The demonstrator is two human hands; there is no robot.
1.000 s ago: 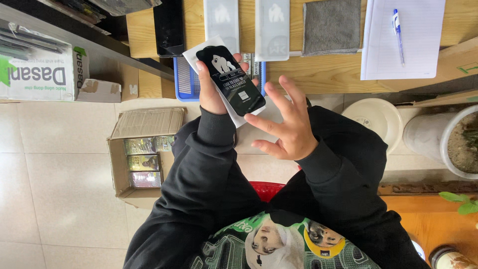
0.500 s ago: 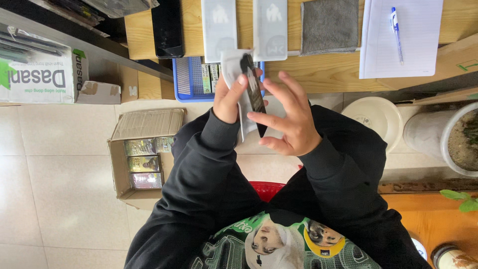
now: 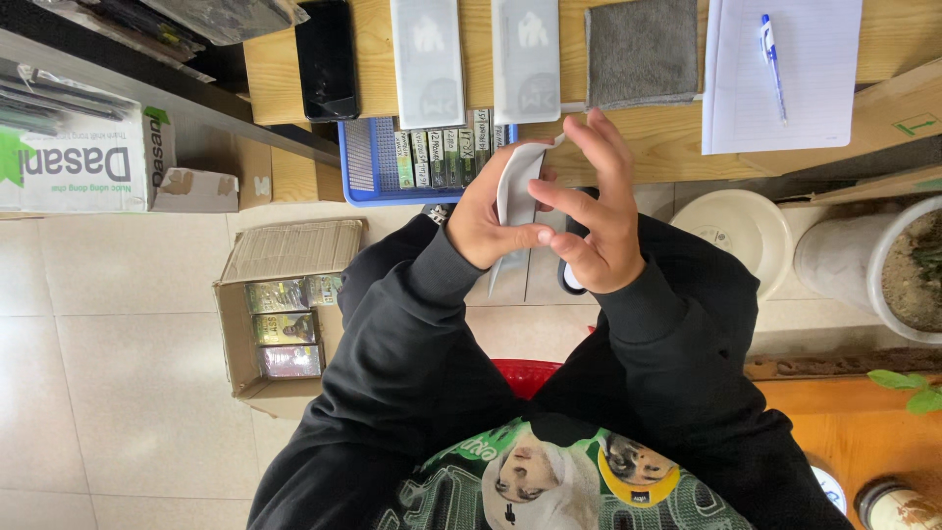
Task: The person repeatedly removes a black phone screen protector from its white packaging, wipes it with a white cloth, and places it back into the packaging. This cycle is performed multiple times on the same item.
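Above the blue basket (image 3: 365,162), I have my left hand (image 3: 483,221) clamped on a white sleeve (image 3: 515,186). My right hand (image 3: 594,221) grips a dark phone (image 3: 569,270) against it, both hands together.

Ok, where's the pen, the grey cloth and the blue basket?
Pen (image 3: 773,61), head view, on the middle of its barrel.
Grey cloth (image 3: 643,49), head view, on the centre of the fabric.
Blue basket (image 3: 359,157), head view, on its bare mesh wall at the left end.
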